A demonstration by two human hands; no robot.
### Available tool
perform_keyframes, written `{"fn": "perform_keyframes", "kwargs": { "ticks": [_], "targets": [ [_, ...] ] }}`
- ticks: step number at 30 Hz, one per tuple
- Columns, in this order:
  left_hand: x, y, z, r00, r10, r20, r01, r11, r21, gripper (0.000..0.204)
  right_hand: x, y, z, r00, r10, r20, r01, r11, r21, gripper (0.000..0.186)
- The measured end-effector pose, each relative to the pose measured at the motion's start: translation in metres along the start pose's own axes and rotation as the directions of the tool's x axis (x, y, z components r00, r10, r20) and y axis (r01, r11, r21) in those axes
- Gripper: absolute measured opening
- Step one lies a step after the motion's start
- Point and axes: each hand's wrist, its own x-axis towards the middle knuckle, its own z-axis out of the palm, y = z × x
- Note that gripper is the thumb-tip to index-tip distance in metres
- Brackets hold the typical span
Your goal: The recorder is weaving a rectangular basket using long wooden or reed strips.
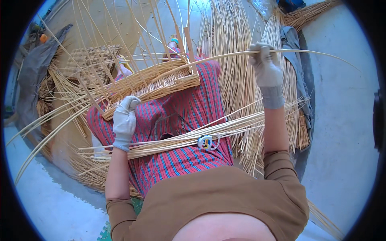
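A long, narrow wicker basket [169, 90], partly woven, lies slanted across my knees. Thin upright stakes rise from its far side, with two flat wooden slats at its right end. My left hand [125, 119], in a pale knit glove, is closed on the basket's near edge. Out to the right, my gloved right hand [266, 68] grips a long peeled willow rod [229, 55]. This rod runs from the basket's right end through my fist, and its free tip bends beyond. Loose rods [177, 142] lie over my lap with a small tape measure [205, 141] on top.
Thick bundles of rods [233, 92] spread on the floor at my right, beside a grey cloth [291, 44]. Woven wicker pieces [94, 66] lie at the far left, near dark sheeting [32, 84]. Long rod ends [52, 134] stick out leftward from the basket.
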Motion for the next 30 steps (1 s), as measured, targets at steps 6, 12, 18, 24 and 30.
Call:
{"fn": "perform_keyframes", "kwargs": {
  "ticks": [6,12,18,24,30],
  "targets": [
    [0.009,0.041,0.051,0.992,0.117,0.039,-0.116,0.993,-0.033,0.022,-0.004,0.035,0.021,0.998,0.003,-0.059,-0.009,0.995,-0.104,0.020],
    [-0.024,0.025,0.077,0.990,0.047,0.134,-0.048,0.999,0.006,0.027,-0.018,0.041,-0.044,0.930,-0.017,-0.367,-0.023,0.994,-0.105,0.017],
    [-0.018,0.061,0.121,0.998,0.064,0.001,-0.062,0.959,-0.277,0.062,-0.042,0.047,-0.041,0.919,-0.046,-0.391,0.031,0.999,-0.044,0.019],
    [0.045,0.080,0.143,0.964,-0.222,0.145,0.264,0.760,-0.594,0.089,-0.076,0.059,-0.031,0.961,-0.152,-0.231,0.144,0.988,-0.052,0.014],
    [0.077,0.051,0.124,0.841,-0.232,0.489,0.476,0.747,-0.464,0.029,-0.015,0.102,-0.049,0.940,0.181,-0.290,-0.172,0.983,0.059,0.015]
  ]
}}
